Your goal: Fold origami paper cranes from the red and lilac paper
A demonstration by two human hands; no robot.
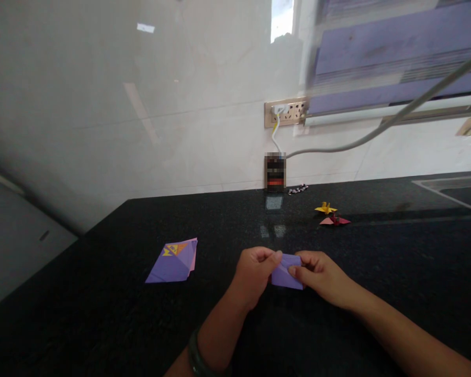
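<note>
Between my two hands is a small piece of folded purple paper (286, 280), held just above the dark counter. My left hand (255, 272) pinches its upper left edge, thumb on top and the other fingers behind. On the opposite side, my right hand (320, 275) grips the paper with the thumb pressed on its face. The fingers behind the sheet are mostly hidden. To the left lies a purple folded paper packet (172, 267) with yellow and orange print and pink paper peeking out at its right edge.
A yellow folded paper figure (325, 208) and a red and pink one (335, 220) sit back right on the black counter (102, 324). A pixelated dark device (275, 173) leans on the wall beside a patterned strap (298, 189). A grey cable (361, 141) crosses the upper right.
</note>
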